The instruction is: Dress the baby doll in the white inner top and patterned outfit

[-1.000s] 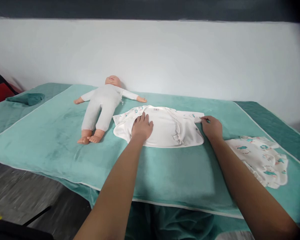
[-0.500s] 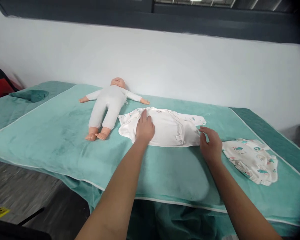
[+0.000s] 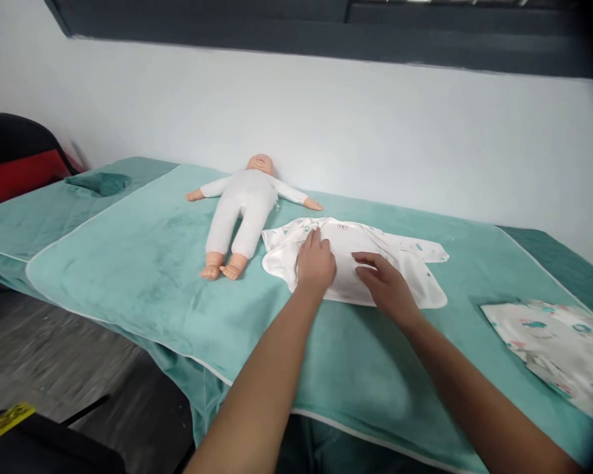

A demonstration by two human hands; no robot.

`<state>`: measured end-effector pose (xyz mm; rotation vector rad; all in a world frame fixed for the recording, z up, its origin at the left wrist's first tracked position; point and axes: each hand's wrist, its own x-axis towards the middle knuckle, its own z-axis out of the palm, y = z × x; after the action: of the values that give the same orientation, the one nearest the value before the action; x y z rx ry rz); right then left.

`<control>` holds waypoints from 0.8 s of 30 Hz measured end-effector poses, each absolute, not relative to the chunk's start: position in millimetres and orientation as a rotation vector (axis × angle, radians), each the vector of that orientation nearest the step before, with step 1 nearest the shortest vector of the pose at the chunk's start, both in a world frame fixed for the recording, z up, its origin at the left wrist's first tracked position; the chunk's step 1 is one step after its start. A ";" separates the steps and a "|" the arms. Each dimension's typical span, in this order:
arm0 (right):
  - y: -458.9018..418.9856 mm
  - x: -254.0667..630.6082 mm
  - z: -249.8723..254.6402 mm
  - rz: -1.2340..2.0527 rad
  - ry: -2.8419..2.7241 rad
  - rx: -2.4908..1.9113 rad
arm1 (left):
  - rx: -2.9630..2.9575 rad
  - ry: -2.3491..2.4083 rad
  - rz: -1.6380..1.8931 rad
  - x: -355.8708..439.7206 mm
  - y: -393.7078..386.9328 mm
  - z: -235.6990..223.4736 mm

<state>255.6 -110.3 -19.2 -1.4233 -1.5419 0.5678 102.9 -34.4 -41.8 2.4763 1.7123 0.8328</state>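
White wall (image 3: 346,125) at twelve o'clock, mint-green plush cover (image 3: 148,243) below; left hand (image 3: 316,264) flat on printed white cloth shirt (image 3: 348,242), right hand (image 3: 386,284) half-curled, both empty.

Single view: head-worn camera above the near edge of the bed (image 3: 148,243), facing forward and down. Left hand (image 3: 316,264) and right hand (image 3: 386,284) appear mid-range, near centre; wall (image 3: 296,112) beyond.

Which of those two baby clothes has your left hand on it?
The white top spread out beside the doll: the left hand is on it. The other garment, at far right, has neither hand on it.
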 end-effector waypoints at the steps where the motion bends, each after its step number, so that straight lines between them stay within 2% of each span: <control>1: -95.8 245.1 -13.2 0.649 -1.514 -1.389 | 2.497 1.663 0.870 96.3 -38.7 -36.7; 3: -59.7 223.4 -0.7 0.753 -1.513 -1.304 | 2.546 1.603 0.903 76.5 -49.9 -20.7; 6: 6.8 184.1 14.0 0.851 -1.666 -1.243 | 2.407 1.856 0.930 31.3 -65.4 11.3; 10: 96.9 117.5 15.9 0.797 -1.860 -1.419 | 2.238 1.959 0.931 -45.3 -57.9 34.4; 15: 181.7 56.7 10.6 0.563 -1.758 -1.689 | 1.753 1.868 0.755 -118.3 -11.4 10.0; 20: 232.2 60.4 20.3 0.648 -1.723 -1.682 | 1.488 1.615 1.069 -136.3 33.9 -7.9; 24: 242.7 76.7 30.6 0.715 -1.803 -1.519 | 1.129 1.160 1.198 -131.2 55.0 -9.5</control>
<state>76.7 242.7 30.6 -1.5193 -1.8026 0.7149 -131.2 55.0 -9.5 1.1287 1.1596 1.1981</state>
